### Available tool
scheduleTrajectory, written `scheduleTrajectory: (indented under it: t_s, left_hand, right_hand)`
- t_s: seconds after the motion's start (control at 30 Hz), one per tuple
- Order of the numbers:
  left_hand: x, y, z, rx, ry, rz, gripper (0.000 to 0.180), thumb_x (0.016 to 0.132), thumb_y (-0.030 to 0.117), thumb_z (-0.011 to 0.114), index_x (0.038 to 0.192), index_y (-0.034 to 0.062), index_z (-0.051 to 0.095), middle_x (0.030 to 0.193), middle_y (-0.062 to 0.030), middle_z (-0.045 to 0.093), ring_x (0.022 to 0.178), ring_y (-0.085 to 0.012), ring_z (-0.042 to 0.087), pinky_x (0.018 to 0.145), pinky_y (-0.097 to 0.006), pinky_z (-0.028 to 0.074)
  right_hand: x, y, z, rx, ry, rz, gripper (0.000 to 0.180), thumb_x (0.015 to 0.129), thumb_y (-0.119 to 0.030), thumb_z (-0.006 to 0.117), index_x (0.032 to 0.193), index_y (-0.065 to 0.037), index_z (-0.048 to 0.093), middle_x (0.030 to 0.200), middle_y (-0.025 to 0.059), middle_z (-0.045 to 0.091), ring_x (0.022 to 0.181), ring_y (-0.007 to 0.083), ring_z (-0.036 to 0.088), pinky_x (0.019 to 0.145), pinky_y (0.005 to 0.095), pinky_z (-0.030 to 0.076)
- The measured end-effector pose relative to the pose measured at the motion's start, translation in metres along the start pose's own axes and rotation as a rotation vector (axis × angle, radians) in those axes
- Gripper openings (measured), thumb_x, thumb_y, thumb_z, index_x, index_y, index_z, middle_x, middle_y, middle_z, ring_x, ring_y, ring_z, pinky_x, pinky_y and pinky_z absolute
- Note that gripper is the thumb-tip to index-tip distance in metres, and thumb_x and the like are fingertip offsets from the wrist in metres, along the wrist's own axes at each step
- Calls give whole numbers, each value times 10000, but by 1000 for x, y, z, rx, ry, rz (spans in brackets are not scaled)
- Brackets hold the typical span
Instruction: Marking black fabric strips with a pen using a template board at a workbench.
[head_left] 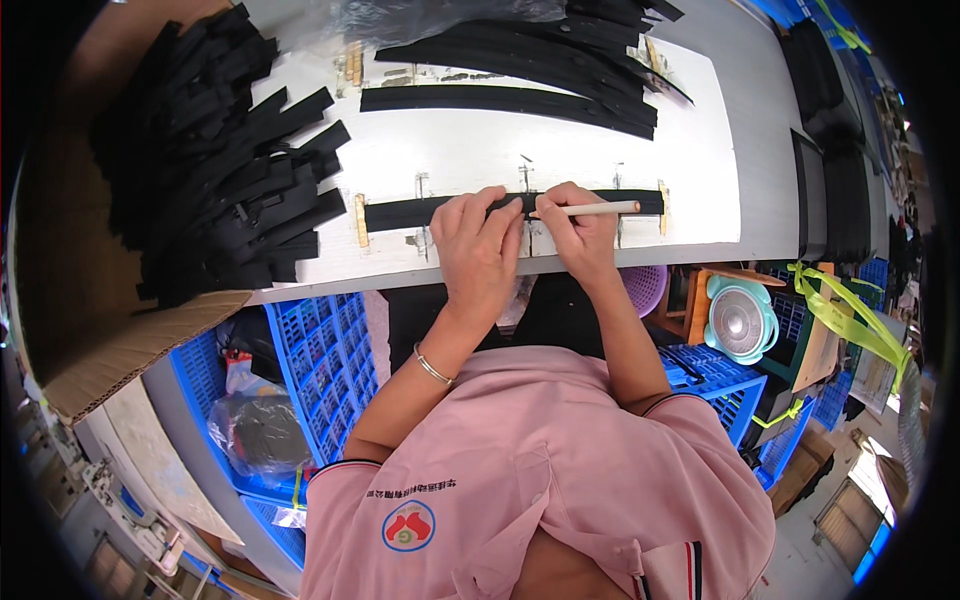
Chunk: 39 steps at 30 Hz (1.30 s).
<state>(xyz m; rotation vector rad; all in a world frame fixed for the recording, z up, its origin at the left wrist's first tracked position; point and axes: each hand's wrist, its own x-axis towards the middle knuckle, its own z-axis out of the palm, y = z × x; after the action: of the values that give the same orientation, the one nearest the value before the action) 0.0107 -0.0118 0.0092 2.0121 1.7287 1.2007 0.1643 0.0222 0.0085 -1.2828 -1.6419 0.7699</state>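
Note:
A long black fabric strip [400,214] lies flat across the white board [695,150], between two yellowish marker strips [361,222]. My left hand [474,235] rests on its middle, with bent fingers and thumb holding it against the board. In my right hand [578,228] is a white pencil [605,208], gripped near its tip, which touches or nearly touches the strip beside the left fingertips. The pencil's back end points right. Dark lines are drawn on the board above and below the strip. My fingers hide part of the strip's middle.
Beyond lie more black strips [500,98], partly under clear plastic. A heap of black pieces [200,170] fills the left, by a cardboard box [70,330]. Black stacks [845,190] stand at the right. Below the table edge are blue crates [325,350] and a turquoise fan [740,320].

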Motion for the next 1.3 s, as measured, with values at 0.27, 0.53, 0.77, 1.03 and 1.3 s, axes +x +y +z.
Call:
scheduleTrajectory:
  t_s: [0.27,0.53,0.77,1.03,1.3]
  left_hand:
    - [0,-1,3,-3,-6,27,210,826,77,763,1035,68,740,1139,-55,666,1099,-277,579,996,-437,402]
    - [0,0,1,39,-18,15,186,835,79,793,1020,85,771,1152,-43,700,1076,-262,600,969,-403,403]
    - [0,6,2,75,-46,-1,194,845,73,788,1038,86,774,1161,-44,699,1105,-261,592,994,-396,408]
    - [19,48,42,-154,-132,115,165,836,47,761,999,73,767,1107,-52,707,1086,-255,614,977,-381,427]
    - [21,56,70,-122,-182,141,156,813,70,785,968,74,772,1061,-20,702,1033,-248,607,941,-383,424]
  right_hand:
    - [3,2,-1,-116,1,-120,138,862,-143,702,747,-70,679,627,65,640,557,245,610,538,350,447]
    - [-12,-2,-33,214,58,67,118,916,-75,663,815,-15,673,677,46,650,610,123,600,565,284,440]
    - [-10,33,-94,164,225,251,115,974,-61,626,894,13,666,791,20,653,696,73,553,619,240,431]
    - [-12,46,-90,115,191,191,132,967,-112,669,894,-3,682,761,45,676,679,100,580,608,270,441]
    - [-10,46,-90,61,125,149,113,967,-97,667,916,2,691,779,44,674,687,99,586,609,269,441]
